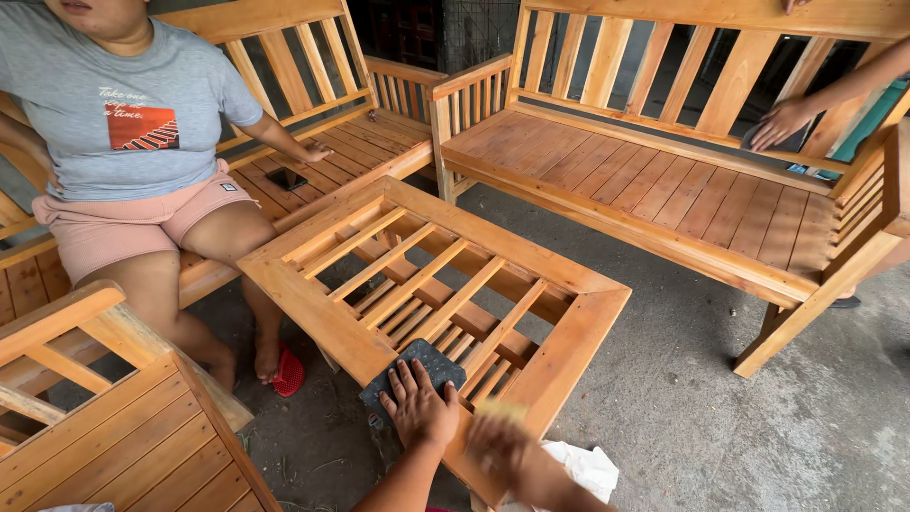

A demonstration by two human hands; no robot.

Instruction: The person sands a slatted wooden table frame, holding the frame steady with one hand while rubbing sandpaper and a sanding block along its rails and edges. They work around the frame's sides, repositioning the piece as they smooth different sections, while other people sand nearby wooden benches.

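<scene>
A slatted wooden table frame (pixel 313 299) stands in front of me on the concrete floor. My left hand (pixel 418 408) lies flat, fingers spread, on a dark sanding pad (pixel 423 362) that rests on the frame's near corner. My right hand (pixel 498 444) is blurred, closed on a small yellowish piece, probably sandpaper (pixel 500 413), and presses it against the near rail of the frame. Both forearms enter from the bottom edge.
A person in a grey shirt sits on a wooden bench (pixel 365 142) at the left, a phone (pixel 285 177) beside them. Another person's hand (pixel 782 121) rests on the bench at the right (pixel 645 180). A wooden chair (pixel 123 436) is at lower left; white cloth (pixel 588 466) lies on the floor.
</scene>
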